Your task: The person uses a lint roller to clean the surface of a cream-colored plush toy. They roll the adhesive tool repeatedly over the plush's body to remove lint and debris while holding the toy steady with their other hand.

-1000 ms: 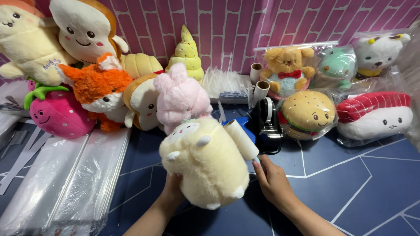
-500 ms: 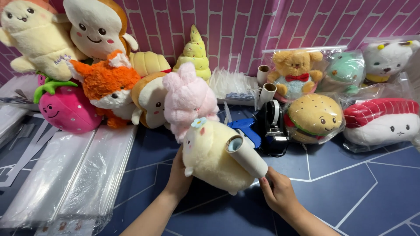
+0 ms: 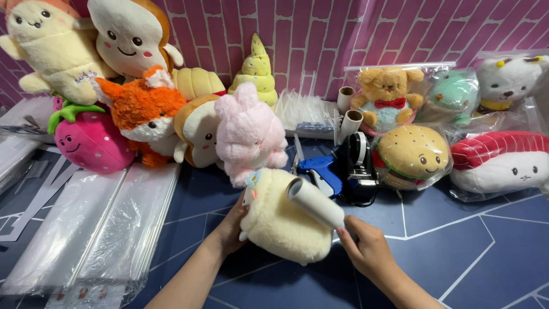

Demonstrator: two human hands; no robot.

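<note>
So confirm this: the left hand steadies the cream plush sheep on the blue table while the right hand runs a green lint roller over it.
Not quite: the lint roller is white, not green, as the head view shows. The rest holds: left hand steadies the cream plush sheep, right hand holds the roller.

Your left hand (image 3: 231,228) has its fingers hidden behind the cream plush toy (image 3: 283,220), so you cannot see how it grips. Your right hand (image 3: 366,249) covers the handle of the lint roller (image 3: 314,201). The bottom edge cuts off both forearms. The white plush (image 3: 509,80) is cut off at the right edge.
</note>
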